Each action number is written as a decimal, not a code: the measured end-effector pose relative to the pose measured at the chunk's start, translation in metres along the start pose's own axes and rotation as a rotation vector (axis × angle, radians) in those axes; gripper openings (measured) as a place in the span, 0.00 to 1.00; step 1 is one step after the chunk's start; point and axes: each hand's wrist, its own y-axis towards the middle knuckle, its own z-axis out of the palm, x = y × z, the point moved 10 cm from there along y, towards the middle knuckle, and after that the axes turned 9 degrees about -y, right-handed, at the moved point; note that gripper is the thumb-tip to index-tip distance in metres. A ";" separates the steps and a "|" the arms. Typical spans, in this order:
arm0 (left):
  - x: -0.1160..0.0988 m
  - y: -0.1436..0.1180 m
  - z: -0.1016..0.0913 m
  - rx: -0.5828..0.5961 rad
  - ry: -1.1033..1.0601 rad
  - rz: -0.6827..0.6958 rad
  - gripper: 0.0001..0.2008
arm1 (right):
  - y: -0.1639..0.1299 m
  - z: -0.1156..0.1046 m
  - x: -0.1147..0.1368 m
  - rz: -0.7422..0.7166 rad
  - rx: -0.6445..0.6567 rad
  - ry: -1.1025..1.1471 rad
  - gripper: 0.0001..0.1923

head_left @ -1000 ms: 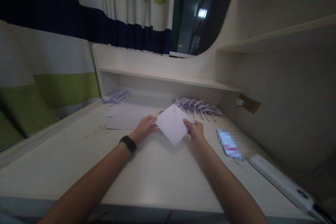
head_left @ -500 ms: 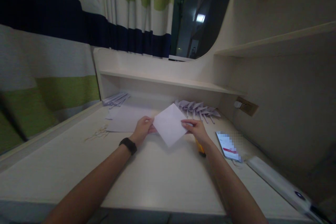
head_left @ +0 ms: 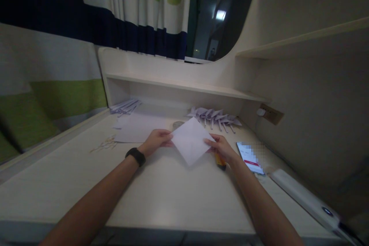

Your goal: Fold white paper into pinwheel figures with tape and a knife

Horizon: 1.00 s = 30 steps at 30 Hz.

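Desk runs free to front edge; left and right fingers pinch paper corners.

The sheet you hold is smooth, matt paper. Under it, your desk looks like smooth wood-effect board with a soft sheen. From the sheet, at eleven o'clock you have a matt, soft-looking cloth curtain; at one, folded paper shapes; at three, a glossy, glass-like phone screen; at four, a smooth, plastic-looking bar.
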 end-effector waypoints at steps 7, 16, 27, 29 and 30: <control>0.006 -0.003 0.001 0.102 -0.020 -0.076 0.17 | -0.007 0.014 0.003 0.055 0.072 0.115 0.24; 0.005 -0.003 0.004 0.138 -0.109 -0.071 0.18 | -0.009 0.014 -0.006 0.120 0.179 0.148 0.19; 0.021 -0.009 0.031 0.032 -0.227 -0.106 0.19 | 0.001 0.024 0.001 -0.024 -0.222 0.329 0.18; 0.021 -0.012 0.040 0.113 -0.123 -0.105 0.18 | 0.001 0.030 0.001 -0.048 -0.222 0.311 0.21; 0.020 -0.012 0.041 0.127 -0.078 -0.086 0.17 | 0.001 0.031 0.000 -0.060 -0.229 0.280 0.22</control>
